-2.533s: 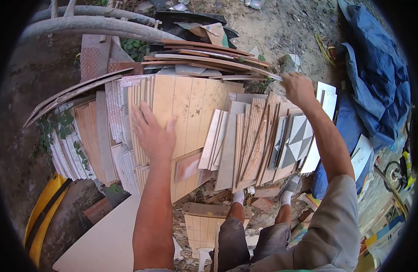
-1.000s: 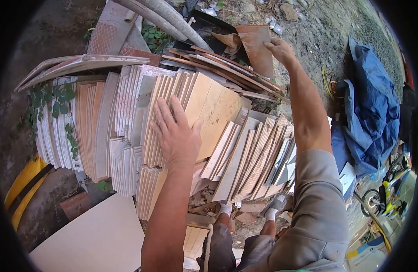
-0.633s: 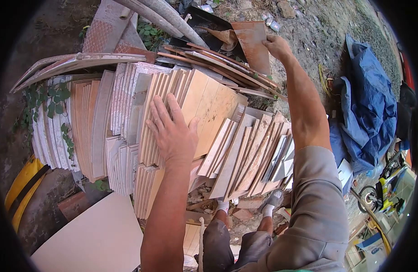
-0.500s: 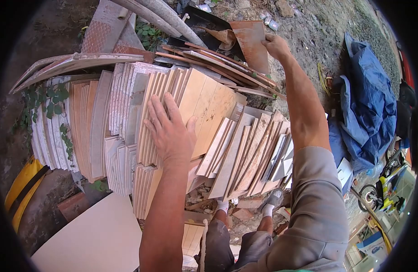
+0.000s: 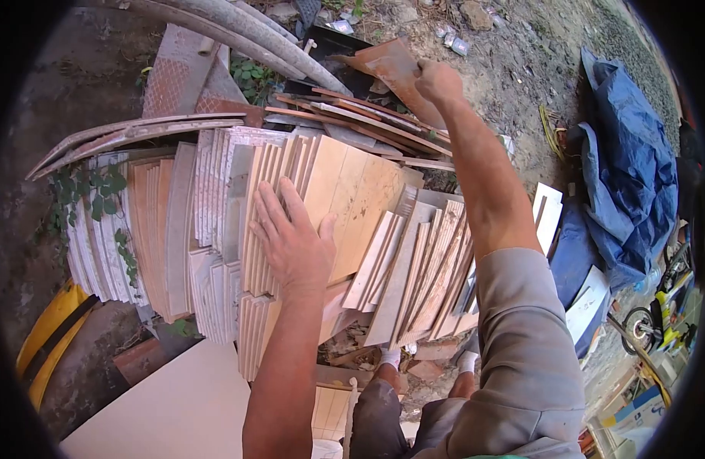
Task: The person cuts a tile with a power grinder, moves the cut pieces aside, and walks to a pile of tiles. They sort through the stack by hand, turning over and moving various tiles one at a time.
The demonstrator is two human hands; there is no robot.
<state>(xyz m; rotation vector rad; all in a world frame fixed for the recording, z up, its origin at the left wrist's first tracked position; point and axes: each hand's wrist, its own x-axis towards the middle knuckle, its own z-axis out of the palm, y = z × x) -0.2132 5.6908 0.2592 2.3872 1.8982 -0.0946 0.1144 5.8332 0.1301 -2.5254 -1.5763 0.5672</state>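
My left hand [image 5: 294,243] lies with fingers spread on the top edges of upright light-wood-coloured tiles [image 5: 345,199], near the middle of the row. Farther away, my right hand [image 5: 438,83] is closed on the edge of a rusty brown sheet [image 5: 397,69]. That sheet is tilted over a black tray [image 5: 333,42] and beside a loose pile of thin brown strips [image 5: 368,122]. Stacks of white tiles [image 5: 215,180] and brown tiles [image 5: 150,222] stand on edge left of my left hand.
Long grey poles [image 5: 245,34] cross the top. A blue tarp [image 5: 624,176] lies on the right, with a motorcycle [image 5: 641,329] beyond it. At lower left are a large pale board [image 5: 169,405] and a yellow-and-black object [image 5: 54,336]. Rubble surrounds my feet.
My right hand has moved left with the rusty sheet, which now leans more to the left over the tray. My left hand stays on the tile edges. The view has shifted slightly.
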